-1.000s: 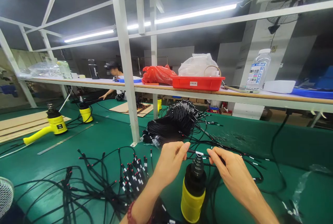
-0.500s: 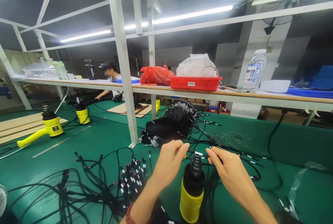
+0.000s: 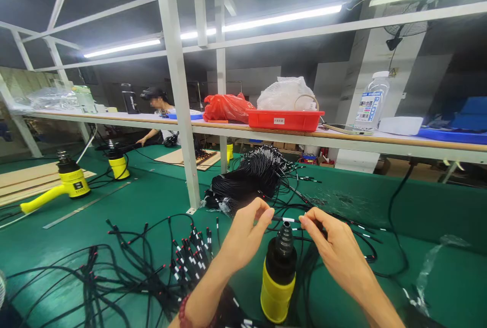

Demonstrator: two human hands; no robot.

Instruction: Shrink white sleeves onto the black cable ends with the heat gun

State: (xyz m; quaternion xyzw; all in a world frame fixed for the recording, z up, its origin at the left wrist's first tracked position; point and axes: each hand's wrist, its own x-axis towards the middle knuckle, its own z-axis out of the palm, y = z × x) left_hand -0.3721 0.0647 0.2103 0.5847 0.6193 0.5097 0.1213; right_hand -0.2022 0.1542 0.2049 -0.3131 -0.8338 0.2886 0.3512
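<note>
A black cable (image 3: 279, 219) with a white sleeve (image 3: 289, 220) is stretched level between my two hands. My left hand (image 3: 249, 234) pinches it on the left, thumb against the fingers. At the other side my right hand (image 3: 327, 231) pinches the cable just past the sleeve. Directly below the sleeve, a yellow and black heat gun (image 3: 279, 277) stands upright, its stepped metal nozzle pointing up at the cable. Left of my left forearm lies a bunch of black cables (image 3: 192, 257) with white bands and red tips.
A large black cable bundle (image 3: 251, 175) lies behind my hands. More yellow heat guns (image 3: 74, 181) stand at the left. A white post (image 3: 178, 89) rises from the green table (image 3: 148, 196). The shelf holds a red tray (image 3: 283, 121) and a bottle (image 3: 371, 99). A co-worker (image 3: 154, 102) sits beyond.
The cable has risen slightly off the nozzle's mouth, so a small gap shows between them. Both hands keep their pinch. The whole view has shifted a little.
</note>
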